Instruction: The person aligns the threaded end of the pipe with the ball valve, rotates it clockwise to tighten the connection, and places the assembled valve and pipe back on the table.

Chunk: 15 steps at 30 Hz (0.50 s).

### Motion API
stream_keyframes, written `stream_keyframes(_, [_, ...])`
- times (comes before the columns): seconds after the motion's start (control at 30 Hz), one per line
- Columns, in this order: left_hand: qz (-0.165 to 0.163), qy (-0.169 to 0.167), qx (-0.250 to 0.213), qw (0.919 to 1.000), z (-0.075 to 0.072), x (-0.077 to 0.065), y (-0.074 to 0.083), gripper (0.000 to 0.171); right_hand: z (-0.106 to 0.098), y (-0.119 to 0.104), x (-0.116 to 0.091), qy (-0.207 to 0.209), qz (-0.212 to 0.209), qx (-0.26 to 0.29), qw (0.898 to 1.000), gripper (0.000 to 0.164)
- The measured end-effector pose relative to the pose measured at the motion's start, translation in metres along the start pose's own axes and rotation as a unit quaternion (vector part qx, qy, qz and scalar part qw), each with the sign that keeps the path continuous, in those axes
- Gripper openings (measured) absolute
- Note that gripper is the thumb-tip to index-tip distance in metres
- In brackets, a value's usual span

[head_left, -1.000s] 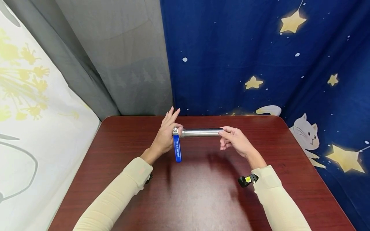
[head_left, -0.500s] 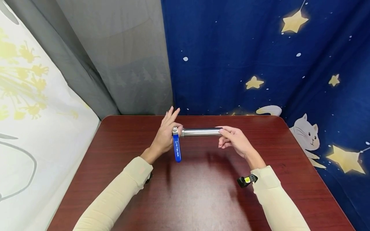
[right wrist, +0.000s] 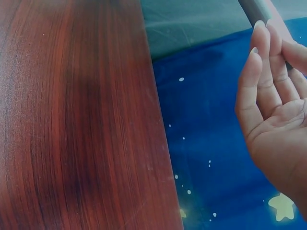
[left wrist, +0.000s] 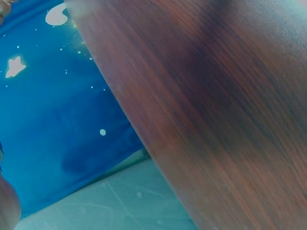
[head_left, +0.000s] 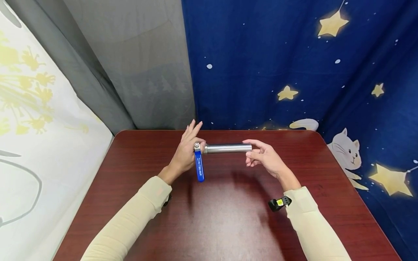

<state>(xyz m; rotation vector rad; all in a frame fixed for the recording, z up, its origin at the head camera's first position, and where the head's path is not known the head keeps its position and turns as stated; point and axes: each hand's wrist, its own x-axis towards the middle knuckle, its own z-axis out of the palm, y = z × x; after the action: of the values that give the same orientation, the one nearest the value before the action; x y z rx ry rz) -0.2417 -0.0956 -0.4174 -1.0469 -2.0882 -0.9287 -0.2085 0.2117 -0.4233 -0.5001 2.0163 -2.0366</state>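
In the head view, a ball valve (head_left: 199, 165) with a blue lever handle is raised above the table, its lever pointing toward me. My left hand (head_left: 184, 154) pinches the valve body between thumb and index finger, the other fingers stretched away. A shiny steel pipe (head_left: 228, 148) runs rightward from the valve, level. At its free end my right hand (head_left: 266, 157) has the index finger along the far upper side and the thumb just below the near edge. The right wrist view shows the dark pipe (right wrist: 255, 10) behind the fingertips, thumb overlapping its end.
A dark red wood-grain table (head_left: 225, 217) lies beneath both hands. Behind it hang a grey curtain (head_left: 153, 65) and a blue starry curtain (head_left: 248, 54); a white patterned cloth (head_left: 65, 174) hangs at the left. A black wrist camera (head_left: 277, 204) sits at the right cuff.
The right thumb has slid off the pipe's front to below its end, and the index finger reaches farther along the top. The pipe's end now shows. The left hand and valve barely moved.
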Motion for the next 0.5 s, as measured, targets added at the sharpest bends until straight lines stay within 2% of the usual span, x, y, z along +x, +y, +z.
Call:
stream_keyframes(0.27, [-0.018, -0.022, 0.009, 0.9996, -0.0013, -0.003, 0.0005, 0.027, 0.0, -0.0006, 0.0005, -0.028, 0.003, 0.006, 1.0, 0.039])
stream_keyframes(0.5, [-0.005, -0.019, 0.007, 0.9998, 0.0003, -0.0046, 0.0014, 0.025, -0.0005, 0.0005, -0.0003, -0.009, 0.034, -0.026, 0.999, 0.037])
